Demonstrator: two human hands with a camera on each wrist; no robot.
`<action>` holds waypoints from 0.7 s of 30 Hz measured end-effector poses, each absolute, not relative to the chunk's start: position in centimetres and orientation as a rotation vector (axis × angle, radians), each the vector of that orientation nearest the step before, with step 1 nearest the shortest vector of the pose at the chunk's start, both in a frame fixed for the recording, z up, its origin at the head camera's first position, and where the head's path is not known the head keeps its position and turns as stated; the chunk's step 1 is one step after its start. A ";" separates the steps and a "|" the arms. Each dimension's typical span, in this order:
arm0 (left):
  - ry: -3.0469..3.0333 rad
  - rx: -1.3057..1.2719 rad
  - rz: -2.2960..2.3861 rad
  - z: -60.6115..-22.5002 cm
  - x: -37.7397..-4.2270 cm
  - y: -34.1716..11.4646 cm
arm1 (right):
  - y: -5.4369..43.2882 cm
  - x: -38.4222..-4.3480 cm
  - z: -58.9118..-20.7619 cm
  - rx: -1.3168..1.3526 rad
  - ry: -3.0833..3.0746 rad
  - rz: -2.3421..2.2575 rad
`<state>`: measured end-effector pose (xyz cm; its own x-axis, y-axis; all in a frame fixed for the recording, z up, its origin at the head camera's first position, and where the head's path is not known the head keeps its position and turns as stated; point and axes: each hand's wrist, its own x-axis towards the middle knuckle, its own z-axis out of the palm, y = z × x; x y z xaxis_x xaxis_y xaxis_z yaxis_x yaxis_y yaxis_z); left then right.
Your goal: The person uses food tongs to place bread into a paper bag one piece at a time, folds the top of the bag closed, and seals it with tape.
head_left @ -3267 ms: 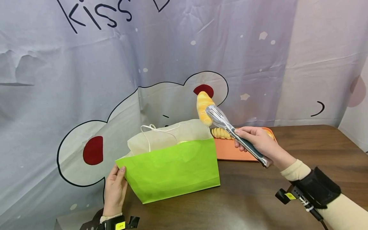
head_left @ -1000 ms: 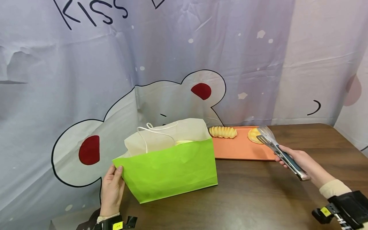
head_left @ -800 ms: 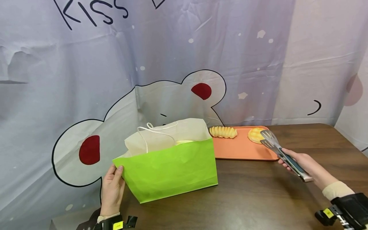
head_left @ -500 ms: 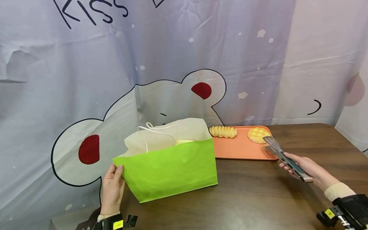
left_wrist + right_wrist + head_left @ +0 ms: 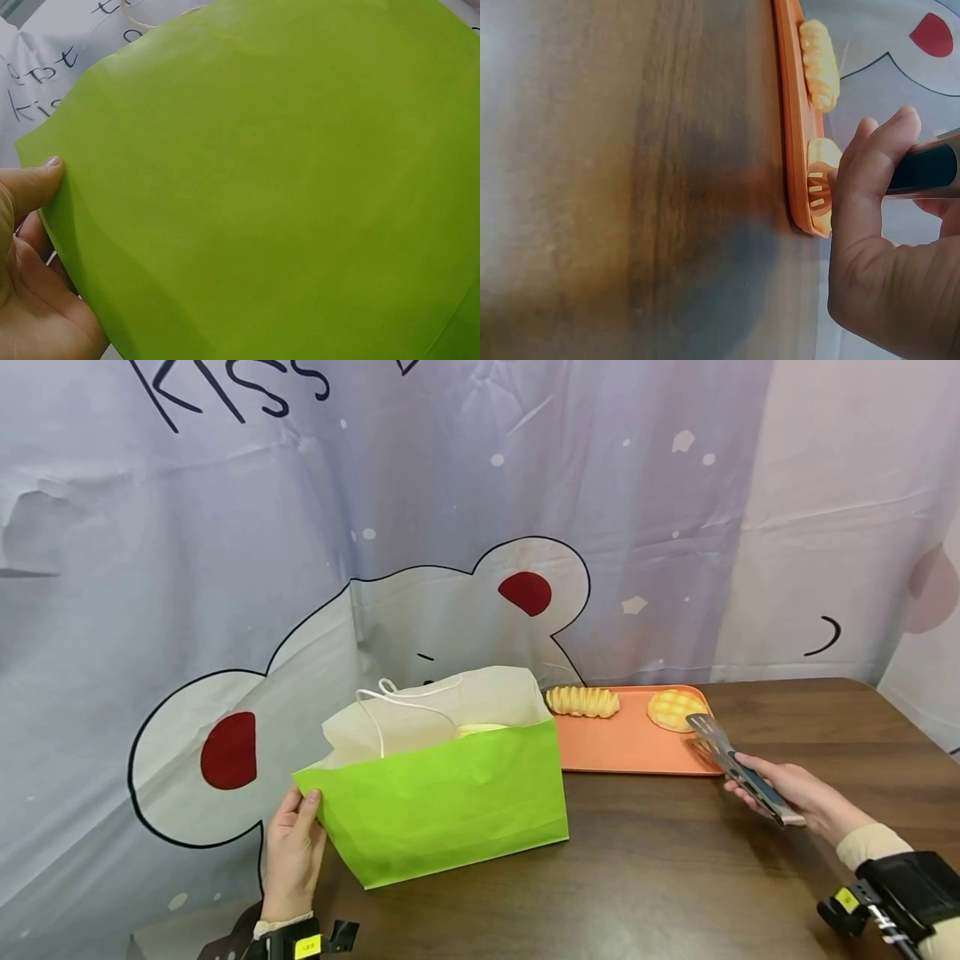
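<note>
My left hand [image 5: 292, 856] pinches the left edge of a bright green paper bag [image 5: 450, 806], thumb on its front; the left wrist view shows this grip too. The bag stands tilted on the table, with white cord handles. Something pale yellow [image 5: 477, 728] peeks over its front rim, mostly hidden. In my right hand [image 5: 795, 789] are metal tongs [image 5: 761, 783] with dark grips. Their tips are at the near right side of a round, cross-scored bun [image 5: 671, 706]; contact is hard to tell. An orange tray [image 5: 615, 752] carries that bun and a ridged bread roll [image 5: 582, 702].
The brown wooden table [image 5: 637, 860] extends in front of the tray and to its right. Behind everything hangs a printed cloth [image 5: 435, 485]. The bag overlaps the tray's left end in the head view.
The yellow bread held by the tongs above the bag is no longer between them. My right hand has moved right to the round bun. My left hand keeps its grip on the bag.
</note>
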<state>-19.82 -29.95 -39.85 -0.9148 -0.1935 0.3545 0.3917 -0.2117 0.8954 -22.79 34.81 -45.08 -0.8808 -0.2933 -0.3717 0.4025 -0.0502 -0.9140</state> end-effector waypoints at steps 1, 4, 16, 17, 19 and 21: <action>-1.682 -0.226 -2.177 -39.8 -19.8 -29.9 | 34.8 -23.0 -45.1 0.126 1.774 -1.975; -1.682 -0.215 -2.175 -39.8 -19.8 -29.9 | 34.8 -23.4 -45.1 0.149 1.781 -1.972; -1.671 -0.234 -2.178 -39.9 -19.9 -29.9 | 34.4 -24.8 -45.2 0.162 1.729 -2.024; -1.673 -0.234 -2.176 -39.9 -19.9 -29.9 | 34.3 -24.9 -45.2 0.157 1.727 -2.027; -1.678 -0.238 -2.171 -39.9 -19.9 -29.9 | 34.2 -25.2 -45.3 0.151 1.738 -2.026; -1.673 -0.250 -2.173 -39.9 -19.9 -29.9 | 34.0 -25.4 -45.4 0.152 1.759 -2.024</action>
<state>-19.89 -29.88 -39.92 -0.9099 -0.1922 0.3675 0.4044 -0.2149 0.8890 -25.41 34.02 -45.38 -0.8917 -0.2618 -0.3693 0.4022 -0.0837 -0.9117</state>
